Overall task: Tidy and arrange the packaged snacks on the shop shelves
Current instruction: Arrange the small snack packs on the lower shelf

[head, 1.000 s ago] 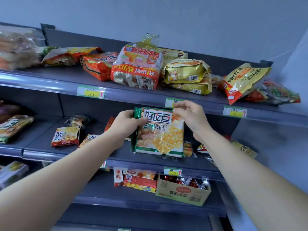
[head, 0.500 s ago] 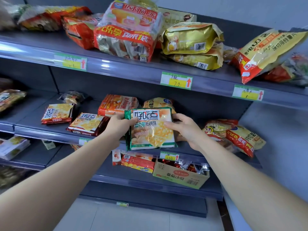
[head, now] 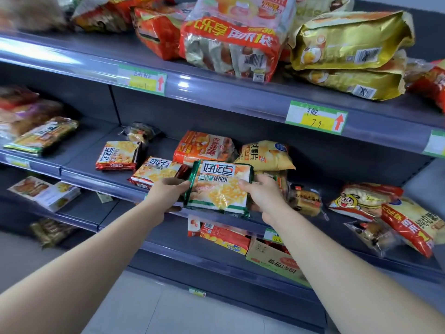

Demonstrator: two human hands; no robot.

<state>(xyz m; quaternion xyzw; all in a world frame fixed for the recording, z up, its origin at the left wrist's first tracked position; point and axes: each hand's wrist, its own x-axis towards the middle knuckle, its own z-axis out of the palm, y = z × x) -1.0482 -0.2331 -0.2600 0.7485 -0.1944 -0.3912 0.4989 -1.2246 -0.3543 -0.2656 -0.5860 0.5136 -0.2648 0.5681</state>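
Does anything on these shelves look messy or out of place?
Yes. On the middle shelf the sideways red-edged pack and the slanted red-edged pack lie at odd angles, not in a row. Top shelf: a gold bag is heaped on another. Left hand and right hand grip the green-edged pack.

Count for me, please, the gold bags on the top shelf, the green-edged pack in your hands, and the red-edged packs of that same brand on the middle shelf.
Gold bags: 2
Green-edged pack: 1
Red-edged packs: 2
Total: 5

green-edged packet [head: 218,189] lowered to middle shelf [head: 81,155] edge | right hand [head: 262,195] moved from top corner to side
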